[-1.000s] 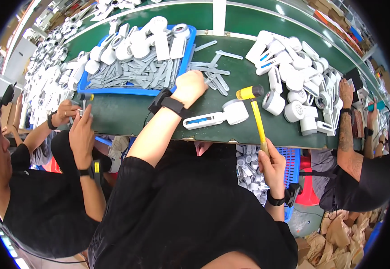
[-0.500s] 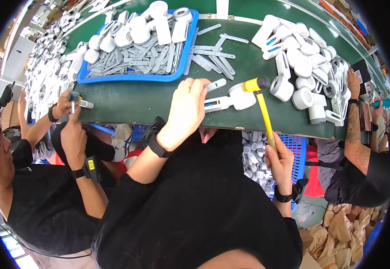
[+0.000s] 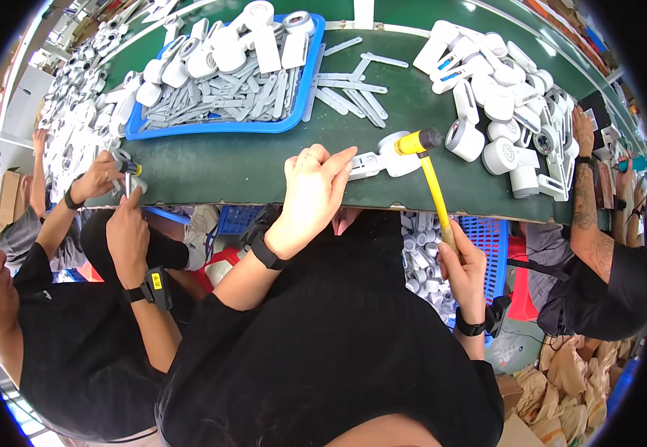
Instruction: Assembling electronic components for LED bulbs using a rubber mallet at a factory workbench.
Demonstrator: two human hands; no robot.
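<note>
A white fan-like housing [image 3: 399, 155] with a round head and a slim handle lies on the green bench in front of me. My left hand [image 3: 311, 185] is closed at the handle's left end, its fingertips against it. The palm hides that end, and whether a grey strip is under the fingers is hard to see. My right hand [image 3: 463, 262] grips the lower handle of a yellow mallet [image 3: 434, 186]. The mallet's dark-ended head is over the right side of the housing's round head; contact cannot be made out.
A blue tray [image 3: 212, 131] holds grey plastic strips and white housings. More loose strips [image 3: 349, 93] lie beside it. White housings [image 3: 501, 123] are heaped at right. Below the bench edge stands a blue basket [image 3: 485, 249]. Co-workers sit left [image 3: 63, 335] and right [image 3: 599, 276].
The grey strip raised in my left hand has come down toward the handle and out of clear sight. The blue part in the handle no longer shows. The mallet is nearly where it was.
</note>
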